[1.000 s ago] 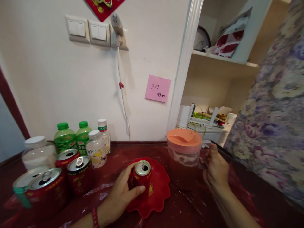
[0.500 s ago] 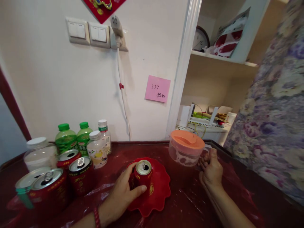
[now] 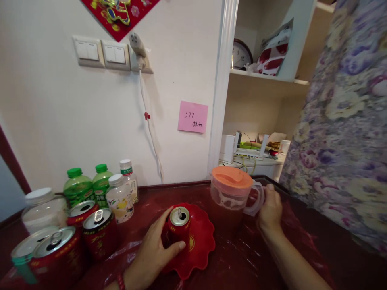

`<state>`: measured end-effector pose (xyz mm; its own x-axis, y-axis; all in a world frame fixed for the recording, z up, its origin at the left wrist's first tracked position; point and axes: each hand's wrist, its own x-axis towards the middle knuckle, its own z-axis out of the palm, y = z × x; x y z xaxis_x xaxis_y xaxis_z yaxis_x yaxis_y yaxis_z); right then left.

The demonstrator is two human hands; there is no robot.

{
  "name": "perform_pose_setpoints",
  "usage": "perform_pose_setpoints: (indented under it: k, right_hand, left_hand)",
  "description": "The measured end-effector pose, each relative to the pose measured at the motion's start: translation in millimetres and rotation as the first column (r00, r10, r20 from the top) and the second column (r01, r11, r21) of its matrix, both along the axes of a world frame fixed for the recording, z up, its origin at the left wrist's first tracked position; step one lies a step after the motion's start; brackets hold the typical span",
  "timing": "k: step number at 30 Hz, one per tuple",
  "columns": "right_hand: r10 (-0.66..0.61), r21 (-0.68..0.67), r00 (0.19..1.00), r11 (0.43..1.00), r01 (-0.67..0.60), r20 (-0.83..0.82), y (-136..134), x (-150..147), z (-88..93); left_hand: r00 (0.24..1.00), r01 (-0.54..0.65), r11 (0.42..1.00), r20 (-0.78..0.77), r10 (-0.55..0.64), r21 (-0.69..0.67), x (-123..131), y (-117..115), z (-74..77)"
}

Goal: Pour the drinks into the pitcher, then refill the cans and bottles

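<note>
My left hand (image 3: 155, 243) is curled round a red drink can (image 3: 179, 231) with its top opened, thumb in front and fingers behind. The can stands upright on a red plate with a scalloped edge (image 3: 204, 251). To the right is a clear plastic pitcher (image 3: 228, 201) with an orange lid and reddish-brown contents. Its handle points right. My right hand (image 3: 271, 209) is beside that handle, thumb up. Its other fingers are mostly hidden, and I cannot tell whether they touch the handle.
Several opened red cans (image 3: 99, 233) are grouped at the left. Behind them stand a white-capped jar (image 3: 45, 209), green-capped bottles (image 3: 78, 187) and a white-capped bottle with a fruit print (image 3: 120, 201). The wall borders the table's back; a flowered curtain (image 3: 341, 133) hangs at the right.
The view has shifted slightly. The pitcher's handle has swung into fuller view, and my right hand's curled fingers are no longer visible over it. My left hand keeps its hold on the can.
</note>
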<state>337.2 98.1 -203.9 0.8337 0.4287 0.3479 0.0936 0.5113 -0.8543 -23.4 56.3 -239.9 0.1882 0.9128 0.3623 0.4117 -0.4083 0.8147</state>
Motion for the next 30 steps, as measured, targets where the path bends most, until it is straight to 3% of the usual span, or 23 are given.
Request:
perform_pose_setpoints:
  k: [3,5,8,10,11,13,15,17,21,25,30]
  right_hand:
    - [-0.169,0.118,0.984,0.980,0.162,0.059,-12.9,14.2,26.9]
    - [-0.234,0.221,0.965,0.954,0.205,0.116,-29.7,12.8,52.3]
    - [-0.173,0.326,0.954,0.941,0.088,0.244,-60.0,-13.4,85.8]
    - [-0.010,0.258,0.925,0.961,-0.096,0.380,-77.4,-42.7,97.1]
    - [0.104,0.181,0.878,0.961,-0.210,0.468,-83.8,-58.4,98.8]
    - [0.381,-0.113,0.651,0.903,-0.415,0.657,-91.2,-87.7,96.3]
    - [0.598,-0.397,0.435,0.789,-0.469,0.673,-92.0,-111.0,89.4]
    - [0.701,-0.570,0.317,0.708,-0.418,0.639,-88.2,-127.3,81.8]
    - [0.794,-0.745,0.245,0.607,-0.277,0.556,-76.0,-147.3,71.6]
    - [0.853,-0.826,0.210,0.517,-0.225,0.477,-65.8,-162.9,66.5]
    - [0.851,-0.820,0.240,0.519,-0.240,0.468,-59.0,-176.6,57.7]
  left_hand:
    - [0.994,0.027,1.000,0.104,-0.025,-0.016,-0.2,-4.9,10.1]
    - [0.973,0.006,1.000,0.230,-0.003,-0.014,0.7,-7.3,18.4]
    - [0.912,-0.090,0.996,0.400,0.093,-0.025,2.3,-6.3,26.2]
    - [0.874,-0.137,0.988,0.462,0.153,-0.067,3.1,-3.5,27.0]
    - [0.858,-0.151,0.984,0.482,0.179,-0.096,3.3,-2.1,26.3]
    - [0.829,-0.165,0.973,0.513,0.224,-0.158,3.7,0.4,23.6]
    - [0.809,-0.161,0.967,0.534,0.245,-0.200,4.1,1.9,20.6]
    - [0.802,-0.147,0.966,0.547,0.242,-0.213,4.7,2.4,18.6]
    - [0.789,-0.147,0.969,0.568,0.235,-0.196,6.6,2.2,18.4]
    - [0.784,-0.170,0.971,0.573,0.237,-0.169,7.6,1.9,19.2]
    - [0.788,-0.168,0.974,0.572,0.227,-0.155,6.4,2.7,16.6]
